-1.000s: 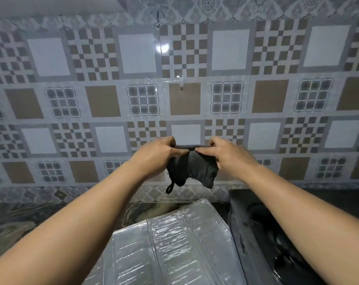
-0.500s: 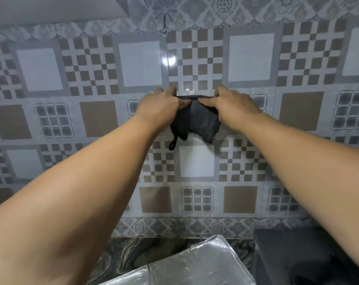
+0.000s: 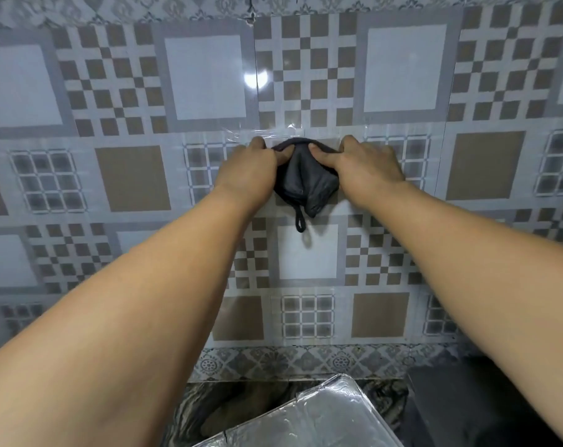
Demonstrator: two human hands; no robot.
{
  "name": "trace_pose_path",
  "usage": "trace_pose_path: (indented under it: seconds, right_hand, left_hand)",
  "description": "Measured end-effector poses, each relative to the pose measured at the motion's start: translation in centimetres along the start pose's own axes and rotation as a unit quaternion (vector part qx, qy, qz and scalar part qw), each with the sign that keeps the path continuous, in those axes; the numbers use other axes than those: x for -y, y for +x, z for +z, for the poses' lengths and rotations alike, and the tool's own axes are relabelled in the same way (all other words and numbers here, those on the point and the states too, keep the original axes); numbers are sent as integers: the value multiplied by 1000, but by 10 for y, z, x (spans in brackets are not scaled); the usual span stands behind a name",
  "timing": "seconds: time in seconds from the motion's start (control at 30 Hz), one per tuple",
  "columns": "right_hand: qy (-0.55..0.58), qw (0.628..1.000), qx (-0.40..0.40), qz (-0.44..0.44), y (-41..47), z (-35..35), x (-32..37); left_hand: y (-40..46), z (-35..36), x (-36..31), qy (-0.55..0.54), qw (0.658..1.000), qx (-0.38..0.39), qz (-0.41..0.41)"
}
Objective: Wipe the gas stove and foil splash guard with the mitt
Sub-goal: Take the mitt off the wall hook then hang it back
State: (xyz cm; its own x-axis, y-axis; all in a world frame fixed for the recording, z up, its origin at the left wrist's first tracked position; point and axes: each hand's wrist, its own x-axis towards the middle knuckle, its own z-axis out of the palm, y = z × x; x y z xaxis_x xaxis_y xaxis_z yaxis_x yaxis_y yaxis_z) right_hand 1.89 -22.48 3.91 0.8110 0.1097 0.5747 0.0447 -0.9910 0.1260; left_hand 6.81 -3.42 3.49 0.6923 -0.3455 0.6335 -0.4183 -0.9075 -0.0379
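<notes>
Both hands pinch the dark mitt's top edge against the tiled wall.

Left hand (image 3: 248, 174) grips the upper left corner of the mitt (image 3: 306, 182) between thumb and curled fingers; the right hand (image 3: 365, 167) grips the upper right corner the same way, so the cloth hangs between them, its long axis running down to a small loop (image 3: 300, 221) dangling below. A clear hook or tape patch (image 3: 290, 132) sits just above the stretched edge, equally near either hand. Well below, the foil splash guard (image 3: 309, 417) lies at the bottom edge, with the dark stove (image 3: 486, 411) to its right; any wiping would mean bringing the mitt straight down.
</notes>
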Motion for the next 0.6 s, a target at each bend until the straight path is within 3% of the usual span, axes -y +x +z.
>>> trace_pose_path:
  seconds: [0.13,0.33,0.6]
  right_hand:
    - [-28,999,40,7,-4,6,8]
    - [100,993,51,46,-22,12,2]
    - [204,976,46,56,-67,-5,-4]
  left_hand:
    - [-7,4,-8,-47,999,13,-16]
    - [-24,-5,-7,-151,988,-3,-33]
    - [-79,-28,-1,-167,984,-9,-59]
